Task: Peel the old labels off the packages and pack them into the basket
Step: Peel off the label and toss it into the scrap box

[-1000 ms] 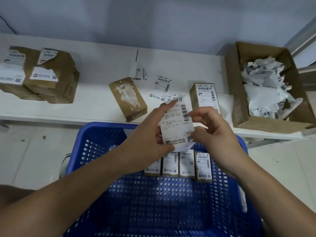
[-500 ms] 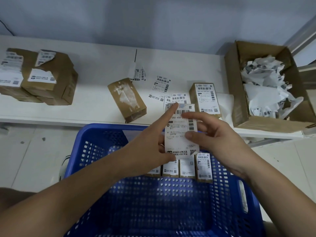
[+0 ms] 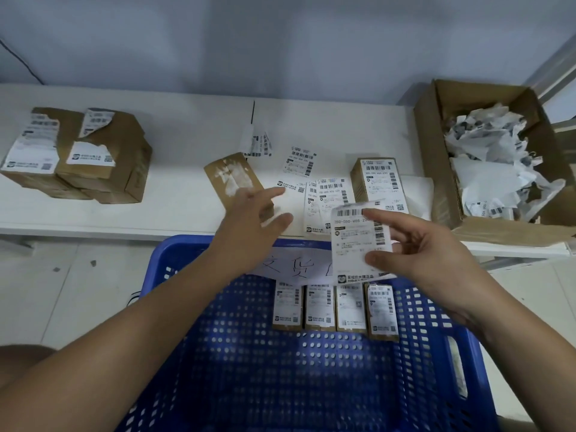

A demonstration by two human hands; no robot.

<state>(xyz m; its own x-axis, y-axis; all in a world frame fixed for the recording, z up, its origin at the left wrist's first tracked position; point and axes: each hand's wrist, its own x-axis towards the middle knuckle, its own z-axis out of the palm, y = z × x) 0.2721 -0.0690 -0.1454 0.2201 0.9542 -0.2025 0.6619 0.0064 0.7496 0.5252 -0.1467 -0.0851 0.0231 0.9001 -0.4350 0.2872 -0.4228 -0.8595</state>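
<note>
Left hand released label, reaching to box; label upright.

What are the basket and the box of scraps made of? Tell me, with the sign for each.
Basket: looks like moulded plastic, glossy blue, judging by its uniform colour and grid of punched holes. Box of scraps: seems to be plain brown cardboard, matte, with folded flaps and a raw cut edge.

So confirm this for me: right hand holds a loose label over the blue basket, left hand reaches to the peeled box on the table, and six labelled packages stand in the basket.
Wrong on the count. The head view shows four labelled packages in the blue basket, not six. The rest holds: the right hand holds a loose label, and the left hand reaches to the peeled box on the table.
</note>
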